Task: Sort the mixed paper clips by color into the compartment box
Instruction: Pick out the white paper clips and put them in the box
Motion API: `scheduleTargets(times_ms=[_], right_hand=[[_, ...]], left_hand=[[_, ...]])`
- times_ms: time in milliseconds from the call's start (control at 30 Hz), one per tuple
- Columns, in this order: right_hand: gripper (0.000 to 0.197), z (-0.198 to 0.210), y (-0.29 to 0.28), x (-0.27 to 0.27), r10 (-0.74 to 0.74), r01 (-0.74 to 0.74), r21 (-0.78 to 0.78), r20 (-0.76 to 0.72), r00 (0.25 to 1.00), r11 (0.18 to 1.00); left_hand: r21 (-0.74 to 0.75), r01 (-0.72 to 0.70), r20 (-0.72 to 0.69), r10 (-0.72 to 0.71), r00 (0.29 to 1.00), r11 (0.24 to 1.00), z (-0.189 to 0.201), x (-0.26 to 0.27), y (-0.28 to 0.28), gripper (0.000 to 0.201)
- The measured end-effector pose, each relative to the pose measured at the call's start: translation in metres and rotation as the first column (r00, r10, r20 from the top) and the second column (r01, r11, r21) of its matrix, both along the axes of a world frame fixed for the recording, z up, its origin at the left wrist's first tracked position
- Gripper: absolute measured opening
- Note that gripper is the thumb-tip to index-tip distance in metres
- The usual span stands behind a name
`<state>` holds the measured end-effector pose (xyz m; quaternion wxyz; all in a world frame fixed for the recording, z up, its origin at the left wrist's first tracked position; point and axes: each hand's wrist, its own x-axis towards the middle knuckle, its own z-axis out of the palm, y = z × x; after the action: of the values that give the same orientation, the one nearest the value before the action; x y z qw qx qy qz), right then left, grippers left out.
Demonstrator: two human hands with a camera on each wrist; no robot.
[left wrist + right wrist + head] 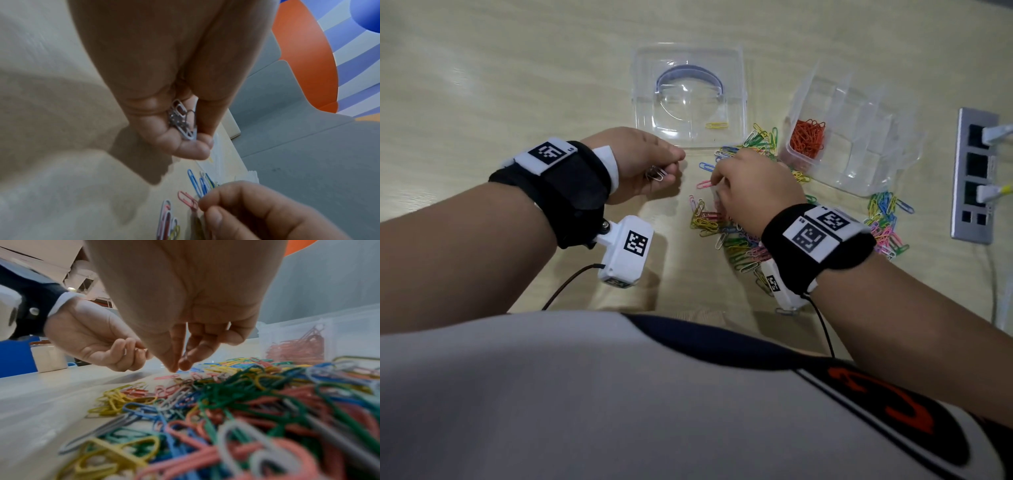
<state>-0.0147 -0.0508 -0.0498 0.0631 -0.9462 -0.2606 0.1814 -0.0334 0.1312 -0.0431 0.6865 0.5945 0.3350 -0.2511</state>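
My left hand (671, 168) hovers left of the pile, its fingers curled round a small bunch of white paper clips (656, 173), seen close in the left wrist view (182, 121). My right hand (717, 181) reaches down at the pile's left edge, thumb and forefinger tips nearly together (178, 368) just above a pink clip (187, 198). Whether anything is pinched between them is unclear. The mixed pile of coloured clips (738, 240) spreads under my right wrist. The clear compartment box (866, 164) stands at the right, with orange clips (808, 137) in its near-left compartment.
The clear lid (688, 99) lies behind my hands with one yellow clip (717, 125) on it. A smaller heap of clips (887, 222) lies in front of the box. A metal socket strip (975, 174) with plugs sits at the far right.
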Motion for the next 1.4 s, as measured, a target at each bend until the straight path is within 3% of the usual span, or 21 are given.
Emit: scheduleTargets(times_ms=[400, 533, 633, 800, 933, 1133, 1233, 1400], right_hand=[[0.025, -0.005, 0.024, -0.011, 0.086, -0.086, -0.049, 0.013, 0.996, 0.995], [0.008, -0.001, 0.008, -0.002, -0.058, 0.067, 0.078, -0.119, 0.991, 0.995], [0.009, 0.001, -0.005, 0.005, -0.118, 0.156, 0.22, -0.174, 0.978, 0.963], [0.005, 0.004, -0.019, 0.008, -0.25, 0.365, 0.424, -0.302, 0.92, 0.829], [0.02, 0.004, -0.025, 0.008, -0.248, 0.428, 0.495, -0.389, 0.887, 0.756], [0.014, 0.013, -0.024, 0.005, -0.218, 0.456, 0.547, -0.445, 0.869, 0.702], [0.006, 0.014, -0.022, 0.002, -0.245, 0.431, 0.524, -0.388, 0.889, 0.735], [0.021, 0.013, -0.027, 0.006, -0.276, 0.331, 0.435, -0.187, 0.943, 0.837]], left_hand=[[-0.011, 0.033, -0.039, -0.034, 0.999, 0.999, 0.0, 0.002, -0.004, 0.016], [-0.018, 0.025, -0.058, -0.026, 0.998, 1.0, -0.002, 0.004, -0.006, 0.025], [-0.022, 0.043, -0.062, -0.044, 0.997, 0.999, -0.002, 0.004, -0.011, 0.026], [-0.03, 0.048, -0.059, -0.05, 0.997, 0.998, -0.004, 0.007, -0.021, 0.026], [-0.033, 0.075, -0.052, -0.076, 0.996, 0.997, -0.004, 0.007, -0.031, 0.028], [0.0, 0.143, -0.075, -0.142, 0.987, 0.99, -0.003, 0.006, -0.042, 0.032], [0.003, 0.165, -0.075, -0.165, 0.984, 0.986, -0.003, 0.004, -0.047, 0.025], [-0.022, 0.243, -0.052, -0.244, 0.968, 0.97, 0.0, 0.001, -0.046, 0.014]])
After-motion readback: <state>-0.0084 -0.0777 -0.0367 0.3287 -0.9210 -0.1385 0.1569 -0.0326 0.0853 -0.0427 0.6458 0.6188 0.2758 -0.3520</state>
